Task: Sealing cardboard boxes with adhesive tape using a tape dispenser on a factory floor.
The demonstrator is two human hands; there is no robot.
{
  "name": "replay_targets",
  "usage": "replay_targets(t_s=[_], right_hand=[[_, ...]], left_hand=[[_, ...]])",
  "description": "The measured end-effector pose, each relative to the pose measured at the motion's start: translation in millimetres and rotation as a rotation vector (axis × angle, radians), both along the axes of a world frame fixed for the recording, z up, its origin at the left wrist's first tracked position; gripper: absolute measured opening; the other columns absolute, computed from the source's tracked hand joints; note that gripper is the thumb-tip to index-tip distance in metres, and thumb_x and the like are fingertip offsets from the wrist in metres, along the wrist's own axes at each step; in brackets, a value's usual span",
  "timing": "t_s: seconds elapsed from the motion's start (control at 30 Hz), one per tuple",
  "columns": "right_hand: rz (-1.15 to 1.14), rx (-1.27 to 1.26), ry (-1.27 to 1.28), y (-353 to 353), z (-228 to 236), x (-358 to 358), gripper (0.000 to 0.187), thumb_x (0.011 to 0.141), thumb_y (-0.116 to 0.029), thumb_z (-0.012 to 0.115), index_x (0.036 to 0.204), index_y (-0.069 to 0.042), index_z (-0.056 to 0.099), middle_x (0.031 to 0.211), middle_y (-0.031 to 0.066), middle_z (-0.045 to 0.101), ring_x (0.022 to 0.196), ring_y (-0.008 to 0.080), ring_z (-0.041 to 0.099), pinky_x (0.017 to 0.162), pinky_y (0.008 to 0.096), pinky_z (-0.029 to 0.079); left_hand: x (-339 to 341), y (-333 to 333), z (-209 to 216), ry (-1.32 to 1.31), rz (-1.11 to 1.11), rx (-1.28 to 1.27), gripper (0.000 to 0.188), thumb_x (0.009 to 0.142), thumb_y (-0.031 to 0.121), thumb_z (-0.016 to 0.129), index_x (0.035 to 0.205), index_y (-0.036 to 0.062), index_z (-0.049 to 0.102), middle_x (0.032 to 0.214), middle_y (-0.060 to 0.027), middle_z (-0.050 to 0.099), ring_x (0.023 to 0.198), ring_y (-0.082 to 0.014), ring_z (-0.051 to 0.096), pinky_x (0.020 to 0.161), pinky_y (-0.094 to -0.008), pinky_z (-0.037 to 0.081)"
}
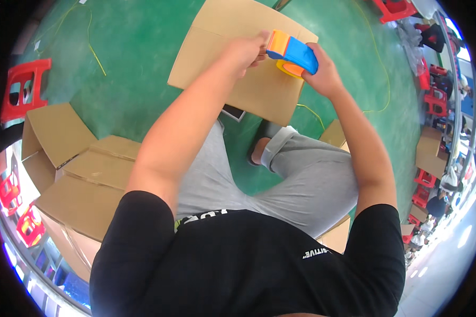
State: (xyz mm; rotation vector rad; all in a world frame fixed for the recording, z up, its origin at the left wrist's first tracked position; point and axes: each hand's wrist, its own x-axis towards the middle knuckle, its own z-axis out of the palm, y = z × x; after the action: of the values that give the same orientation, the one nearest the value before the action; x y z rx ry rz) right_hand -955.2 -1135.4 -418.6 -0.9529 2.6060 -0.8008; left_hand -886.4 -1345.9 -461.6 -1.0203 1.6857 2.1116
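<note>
A blue and orange tape dispenser (302,54) is in my right hand (323,72), whose fingers wrap round its blue body. A yellow-rimmed roll (291,69) shows beneath that body. Close to the dispenser's orange end is my left hand (245,53), its fingers curled together; whether they pinch the loose tape end is too small to make out. Both hands are over a brown cardboard box (206,55), which stands in front of my knees with a flat panel facing up.
More cardboard boxes (90,171) stand at my left, one with a raised flap. A red plastic stool (27,90) is on the green floor (127,47) at the far left. Several red stools and another carton (430,150) line the right side. A small dark-framed flat thing (233,112) lies below the box.
</note>
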Motion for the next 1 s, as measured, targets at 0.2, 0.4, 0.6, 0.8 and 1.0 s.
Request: replay_targets(t_s=[0.2, 0.4, 0.6, 0.8, 1.0], right_hand=[[0.009, 0.013, 0.036, -8, -2, 1, 0.055, 0.067, -0.007, 0.066, 0.119, -0.007, 0.047, 0.105, 0.0164, 0.058, 0.098, 0.0337, 0.058, 0.084, 0.038, 0.047], [0.056, 0.159, -0.091, -15, 32, 0, 0.052, 0.073, -0.019, 0.069, 0.119, -0.008, 0.048, 0.105, 0.017, 0.06, 0.098, 0.0337, 0.058, 0.084, 0.0379, 0.047], [0.158, 0.068, 0.073, -41, 20, 2, 0.046, 0.073, -0.026, 0.069, 0.112, -0.008, 0.053, 0.101, 0.016, 0.062, 0.094, 0.0338, 0.059, 0.078, 0.0389, 0.047], [0.201, 0.238, 0.02, -67, 23, 1, 0.034, 0.073, -0.023, 0.065, 0.1, -0.006, 0.054, 0.095, 0.0143, 0.062, 0.09, 0.0343, 0.059, 0.074, 0.0409, 0.047], [0.217, 0.358, 0.069, -64, 18, -7, 0.035, 0.075, -0.027, 0.067, 0.101, -0.007, 0.054, 0.091, 0.0145, 0.063, 0.087, 0.0331, 0.06, 0.073, 0.0399, 0.046]], left_hand=[[-5, -1, -18, 0.139, -0.029, 0.136, 0.023, 0.089, 0.026, 0.056, 0.098, 0.0056, 0.061, 0.086, -0.0046, 0.065, 0.084, -0.0127, 0.061, 0.071, -0.0294, 0.046], [-8, -56, -19, 0.249, -0.216, -0.97, 0.025, 0.081, 0.029, 0.058, 0.082, 0.0072, 0.071, 0.081, -0.0083, 0.068, 0.074, -0.0206, 0.063, 0.071, -0.0339, 0.049], [18, -217, -43, -0.038, -0.011, -1.118, 0.028, 0.079, 0.033, 0.059, 0.08, 0.0078, 0.071, 0.08, -0.0095, 0.069, 0.074, -0.0226, 0.063, 0.069, -0.0341, 0.048], [-1, -237, -52, -0.217, -0.27, -1.038, 0.03, 0.081, 0.034, 0.058, 0.071, 0.0079, 0.068, 0.064, -0.0092, 0.061, 0.059, -0.0205, 0.057, 0.055, -0.0363, 0.044], [-18, -222, -103, -0.313, -0.231, -0.928, 0.029, 0.082, 0.036, 0.058, 0.072, 0.0095, 0.066, 0.061, -0.0075, 0.057, 0.054, -0.0195, 0.052, 0.05, -0.0364, 0.04]])
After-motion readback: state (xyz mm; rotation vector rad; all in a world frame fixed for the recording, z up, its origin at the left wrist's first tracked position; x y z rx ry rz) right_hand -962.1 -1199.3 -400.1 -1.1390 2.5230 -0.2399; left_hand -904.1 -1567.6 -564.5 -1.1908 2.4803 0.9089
